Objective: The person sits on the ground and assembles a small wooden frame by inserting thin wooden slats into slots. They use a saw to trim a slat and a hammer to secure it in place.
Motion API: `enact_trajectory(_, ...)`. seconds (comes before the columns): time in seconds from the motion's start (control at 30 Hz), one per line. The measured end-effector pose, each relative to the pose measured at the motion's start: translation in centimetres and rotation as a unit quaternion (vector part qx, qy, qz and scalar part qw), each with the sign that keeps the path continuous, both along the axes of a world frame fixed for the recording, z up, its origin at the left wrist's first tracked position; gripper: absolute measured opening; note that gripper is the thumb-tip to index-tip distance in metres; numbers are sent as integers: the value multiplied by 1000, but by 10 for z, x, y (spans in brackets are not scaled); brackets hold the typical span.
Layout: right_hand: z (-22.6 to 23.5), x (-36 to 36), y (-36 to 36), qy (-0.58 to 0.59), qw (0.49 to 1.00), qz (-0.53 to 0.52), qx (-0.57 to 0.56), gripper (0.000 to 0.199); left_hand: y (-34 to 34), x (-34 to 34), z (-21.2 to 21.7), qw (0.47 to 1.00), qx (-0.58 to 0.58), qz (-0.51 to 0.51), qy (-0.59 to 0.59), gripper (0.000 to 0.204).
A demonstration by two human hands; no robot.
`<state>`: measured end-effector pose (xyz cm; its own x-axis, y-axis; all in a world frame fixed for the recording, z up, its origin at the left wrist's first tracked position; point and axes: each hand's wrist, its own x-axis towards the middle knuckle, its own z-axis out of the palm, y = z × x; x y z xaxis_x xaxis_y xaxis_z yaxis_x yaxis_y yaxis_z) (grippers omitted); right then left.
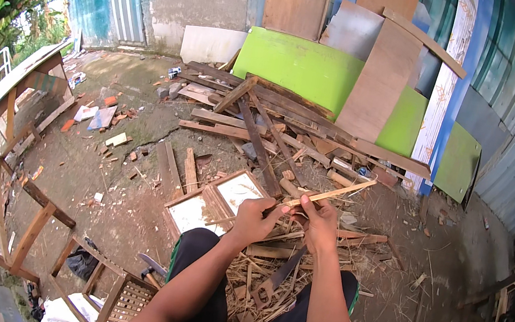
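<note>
Steady the strip (343,191) above the near scraps (245,276) in the pinching grip of your right hand (320,222), bracing its left end by your left hand (255,219), whose grip I cannot tell.

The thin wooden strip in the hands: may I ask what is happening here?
A person's right hand holds a thin wooden strip, which points away to the right. The left hand is beside its near end; its exact grip is unclear. Below, a handsaw is among wood scraps. Ahead lies a pile of boards.
</note>
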<state>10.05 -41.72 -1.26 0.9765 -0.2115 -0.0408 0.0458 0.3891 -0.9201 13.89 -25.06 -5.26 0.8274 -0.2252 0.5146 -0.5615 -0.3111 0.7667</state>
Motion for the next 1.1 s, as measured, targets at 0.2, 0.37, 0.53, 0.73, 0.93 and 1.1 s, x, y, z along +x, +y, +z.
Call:
enact_trajectory(0.2,-15,7,-4,-100,970,-74,-207,12,-17,5,-7,999,25,40,7,30)
enact_trajectory(0.37,-13,7,8,-117,906,-180,-365,6,-31,11,-16,996,18,79,38,27)
enact_trajectory(0.53,-31,19,15,-235,812,-244,-475,8,-47,20,-23,991,-8,132,18,22)
enact_trajectory(0.73,-27,34,11,-37,980,-184,-61,18,-53,23,-29,991,-35,124,45,23)
enact_trajectory(0.93,-34,37,-11,31,983,-88,157,25,-61,20,-30,979,-198,7,57,31)
enact_trajectory(1.1,-36,46,-14,62,968,-59,237,21,-55,31,-37,958,-215,-74,177,37)
